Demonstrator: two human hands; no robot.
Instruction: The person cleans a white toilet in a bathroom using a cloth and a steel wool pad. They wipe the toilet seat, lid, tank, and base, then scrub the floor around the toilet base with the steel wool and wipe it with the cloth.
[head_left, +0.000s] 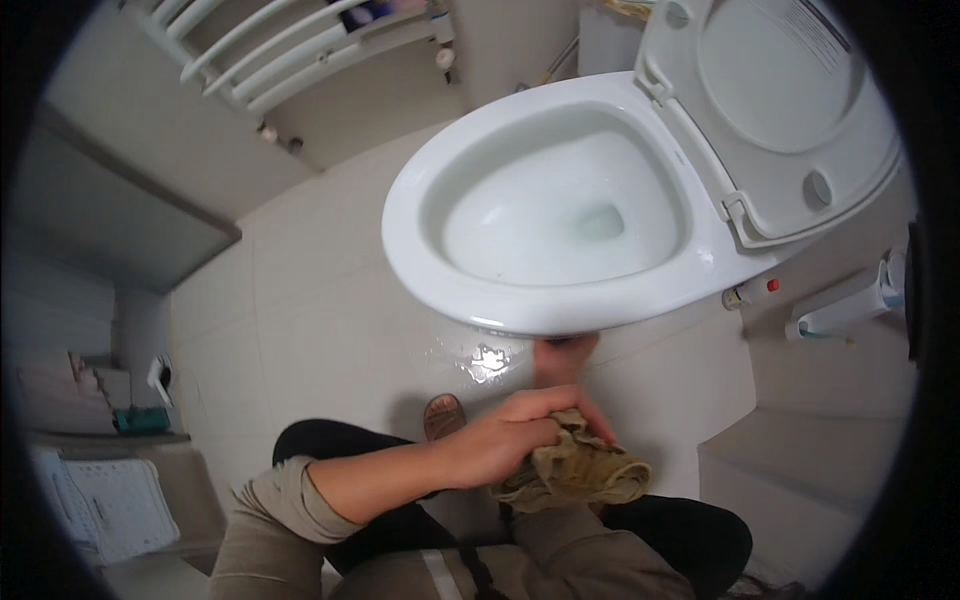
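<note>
Coming in from the left, my left hand (517, 439) has its fingers closed over a crumpled brown cloth (589, 472). The cloth lies over my right arm's line, above the sleeve. Blurred skin, apparently my right hand (562, 364), shows beyond the cloth against the near underside of the white toilet bowl (442, 296); its fingers are hidden, so what it touches cannot be told. The toilet's seat and lid (780, 82) are raised, and a little water stands in the bowl. Wet drops (487, 361) glisten on the floor tiles beside the bowl.
A white towel radiator (285, 60) hangs at the upper left. Beside the toilet base stands a small bottle with a red cap (750, 292), near a wall-mounted white holder (844, 304). A tiled ledge (787, 450) juts out at right. My sandalled foot (444, 416) is on the floor.
</note>
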